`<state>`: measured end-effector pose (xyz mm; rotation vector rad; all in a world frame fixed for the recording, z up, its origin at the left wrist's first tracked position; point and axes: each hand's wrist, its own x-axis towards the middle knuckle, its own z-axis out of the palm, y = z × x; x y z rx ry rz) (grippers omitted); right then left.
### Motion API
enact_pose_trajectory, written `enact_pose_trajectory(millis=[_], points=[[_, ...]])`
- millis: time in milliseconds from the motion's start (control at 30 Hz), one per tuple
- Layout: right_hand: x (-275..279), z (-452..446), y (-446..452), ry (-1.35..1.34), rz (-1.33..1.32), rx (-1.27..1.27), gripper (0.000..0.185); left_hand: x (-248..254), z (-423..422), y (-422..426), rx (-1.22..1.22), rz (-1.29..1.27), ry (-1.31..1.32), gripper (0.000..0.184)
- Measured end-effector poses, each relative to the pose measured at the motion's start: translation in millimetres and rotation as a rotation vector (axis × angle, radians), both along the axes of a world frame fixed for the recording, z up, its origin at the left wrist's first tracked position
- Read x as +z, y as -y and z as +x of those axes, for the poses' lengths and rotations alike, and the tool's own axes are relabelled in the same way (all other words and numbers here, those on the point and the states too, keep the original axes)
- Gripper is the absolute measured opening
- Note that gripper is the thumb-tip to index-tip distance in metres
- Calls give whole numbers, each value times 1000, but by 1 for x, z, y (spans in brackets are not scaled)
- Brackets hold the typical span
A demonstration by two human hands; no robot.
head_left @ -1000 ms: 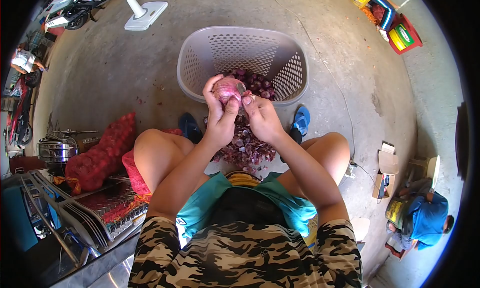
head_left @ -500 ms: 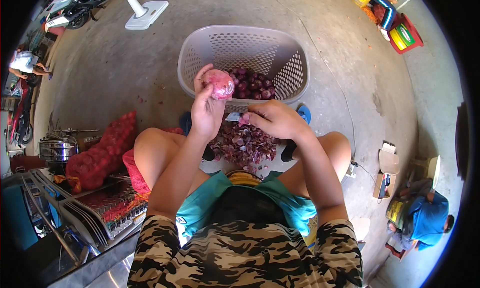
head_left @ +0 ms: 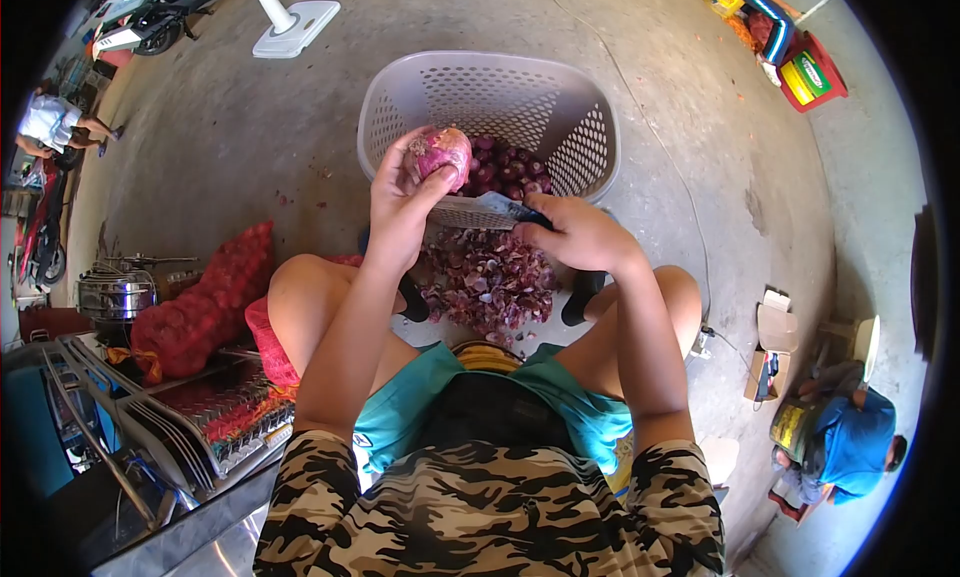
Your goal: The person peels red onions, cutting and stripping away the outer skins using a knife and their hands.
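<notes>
My left hand [head_left: 405, 202] grips a red onion [head_left: 443, 157] above the near rim of a grey perforated basket [head_left: 400, 82]. The root end of the onion faces up and left, and some of its skin looks loose. In my right hand [head_left: 580, 234] is a knife [head_left: 508, 208] with a dark handle, its blade pointing left toward the onion without touching it. Several dark red onions [head_left: 508, 169] lie at the bottom of the basket. Below my hands, between my feet, a heap of onion skins [head_left: 490, 287] covers the floor.
Left of my knee lies a red mesh sack of onions [head_left: 205, 302], beside a metal pot [head_left: 117, 295]. A cable [head_left: 655, 137] runs along the floor on the right, near an open cardboard box [head_left: 770, 347]. Another person [head_left: 850, 437] sits at the far right. A white cone base [head_left: 297, 29] stands farther off.
The onion has been turned in my left hand, so its root end now shows. My right hand has shifted slightly right, and the knife blade has come up beside the onion.
</notes>
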<state>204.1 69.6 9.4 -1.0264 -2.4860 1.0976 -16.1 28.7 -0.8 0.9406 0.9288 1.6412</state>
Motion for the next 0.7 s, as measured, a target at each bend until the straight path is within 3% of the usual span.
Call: enact_pose_trajectory(millis=[100,200,400,700], points=[[9,-3,-1,-51,-22,-54,23,-1,-2,-1,26,-7,-68,41],[16,-14,7,-224,139,-58,18,1,-1,1,15,-15,-113,41],[3,-27,12,-217,347,-150,16,1,2,2,-14,-10,-139,39],[12,-33,19,-69,392,-196,19,-3,1,2,7,30,-189,39]])
